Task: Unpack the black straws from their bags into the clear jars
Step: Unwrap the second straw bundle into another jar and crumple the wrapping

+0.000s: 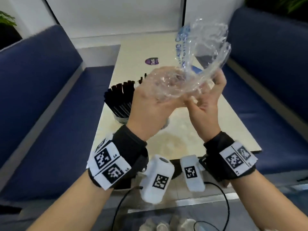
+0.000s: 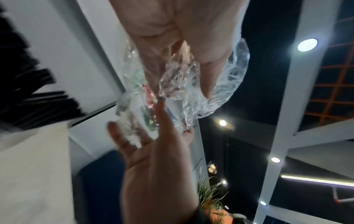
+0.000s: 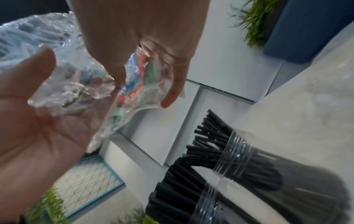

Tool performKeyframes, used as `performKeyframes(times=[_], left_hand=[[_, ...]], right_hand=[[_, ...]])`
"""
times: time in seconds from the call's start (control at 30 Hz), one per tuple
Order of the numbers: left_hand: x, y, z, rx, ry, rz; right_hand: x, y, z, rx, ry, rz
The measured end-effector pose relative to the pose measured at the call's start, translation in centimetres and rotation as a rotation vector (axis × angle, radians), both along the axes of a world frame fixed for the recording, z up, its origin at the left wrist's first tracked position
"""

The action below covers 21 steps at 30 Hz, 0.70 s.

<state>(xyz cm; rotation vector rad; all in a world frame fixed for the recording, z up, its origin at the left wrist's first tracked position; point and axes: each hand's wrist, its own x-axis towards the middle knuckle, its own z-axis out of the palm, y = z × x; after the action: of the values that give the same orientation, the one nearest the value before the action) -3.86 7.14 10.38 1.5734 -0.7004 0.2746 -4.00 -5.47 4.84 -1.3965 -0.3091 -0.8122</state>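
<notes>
Both hands are raised over the table with an empty, crumpled clear plastic bag [image 1: 205, 52] between them. My left hand [image 1: 150, 104] cups the balled-up lower end, and its fingers are hidden under the plastic. My right hand [image 1: 206, 104] pinches the bag beside it, while the printed upper part billows up and to the right. In the right wrist view the bag [image 3: 38, 33] lies across the left palm [image 3: 38, 136]. Below the left hand stands a clear jar [image 1: 122, 119] full of black straws [image 1: 120, 94]. The right wrist view shows two jars [image 3: 239, 151] packed with straws [image 3: 206, 154].
A pale table [image 1: 191, 134] runs away from me between two blue benches [image 1: 41, 97]. A purple sticker [image 1: 151, 61] lies far up the table, and a blue-edged item [image 1: 195, 69] shows through the bag. The table's near edge is just below my wrists.
</notes>
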Motion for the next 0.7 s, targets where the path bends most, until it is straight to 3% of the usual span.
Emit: performKeyframes(times=[0.07, 0.17, 0.2, 0.3, 0.4, 0.57, 0.7], left_hand=[[0.3, -0.4, -2.2, 0.081, -0.001, -0.051], [0.7, -1.0, -5.6, 0.415, -0.244, 0.038], [0.7, -1.1, -6.3, 0.468, -0.258, 0.038], [0.5, -0.1, -8.4, 0.446, -0.056, 0.041], [0.9, 0.8, -10.7, 0.367, 0.227, 0.175], [2.5, 1.5, -13.7, 0.479, 0.481, 0.3], [3.9, 1.5, -14.9, 0.566, 0.474, 0.335]], right_hand=[[-0.1, -1.3, -0.3, -0.05, 0.086, -0.111], [-0.2, -3.4, -1.0, -0.132, 0.14, -0.252], [-0.1, -4.2, -1.0, -0.181, 0.173, -0.313], [0.5, -6.3, -0.7, -0.252, 0.216, -0.533], [2.0, -8.5, -0.3, -0.347, 0.213, -0.67], [5.2, -9.0, -5.0, -0.597, 0.308, -0.541], [7.1, -9.4, -10.2, -0.83, 0.626, -0.296]])
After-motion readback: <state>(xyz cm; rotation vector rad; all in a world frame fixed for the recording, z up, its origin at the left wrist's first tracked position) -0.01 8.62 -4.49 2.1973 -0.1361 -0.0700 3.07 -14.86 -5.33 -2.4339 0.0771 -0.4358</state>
